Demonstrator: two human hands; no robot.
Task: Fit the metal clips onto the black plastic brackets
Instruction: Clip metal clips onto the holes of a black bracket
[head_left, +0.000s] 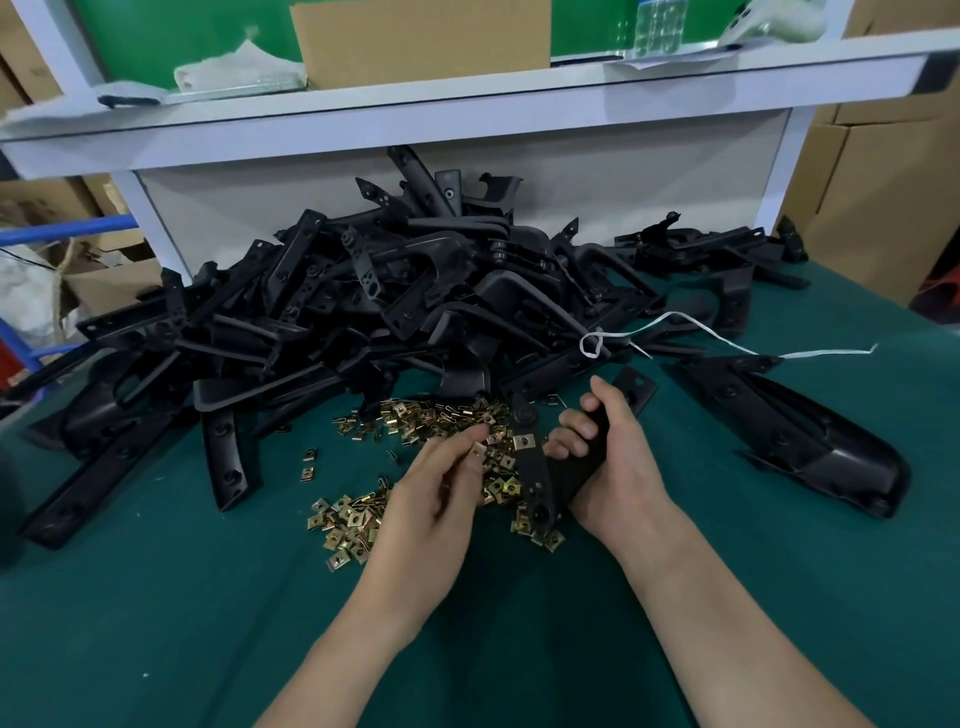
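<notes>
Gripping a black bracket (540, 483) in the right hand (618, 467), clenched round its wide part. Pinching 1 metal clip (478, 450) in the left hand (441, 488), just beside that bracket. Between the hands, on the bracket's narrow arm, 1 seated clip (524, 441). Under and beyond the left hand, loose clips (348, 525); beyond both hands, heaped brackets (363, 301).

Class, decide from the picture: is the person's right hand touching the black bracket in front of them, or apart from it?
Touching. The head view shows the right hand curled round the black bracket, gripping it.
</notes>
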